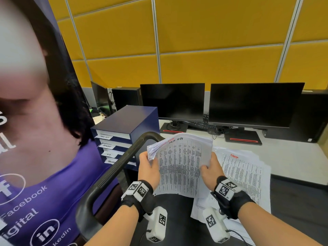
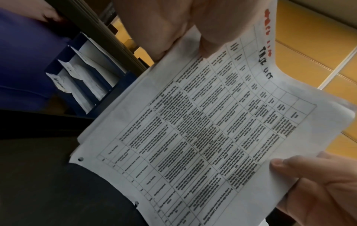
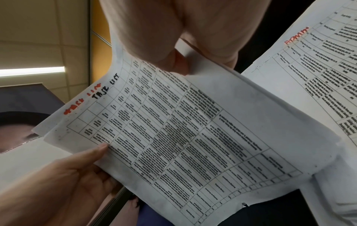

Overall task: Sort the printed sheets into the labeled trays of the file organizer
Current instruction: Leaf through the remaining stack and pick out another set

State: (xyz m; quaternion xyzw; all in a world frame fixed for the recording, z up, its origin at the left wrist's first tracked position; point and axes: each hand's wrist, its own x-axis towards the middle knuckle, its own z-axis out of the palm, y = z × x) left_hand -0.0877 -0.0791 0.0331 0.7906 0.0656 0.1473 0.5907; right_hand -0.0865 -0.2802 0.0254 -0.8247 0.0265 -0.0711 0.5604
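Far left, a purple banner. Next over, blue file organizer on the bench, four labeled trays facing out. Then left hand, fingers clamped on the left edge of a held-up bundle of printed sheets marked "TASK LIST". Right hand pinching the right edge. Further right, loose pile topped "ADMIN", flat on the bench.

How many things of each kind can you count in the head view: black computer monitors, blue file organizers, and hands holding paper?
Black flat-screen monitors: 3
Dark blue box-shaped file organizer with labeled trays: 1
Hands gripping the printed white paper sheets: 2, left hand, right hand
Total: 6
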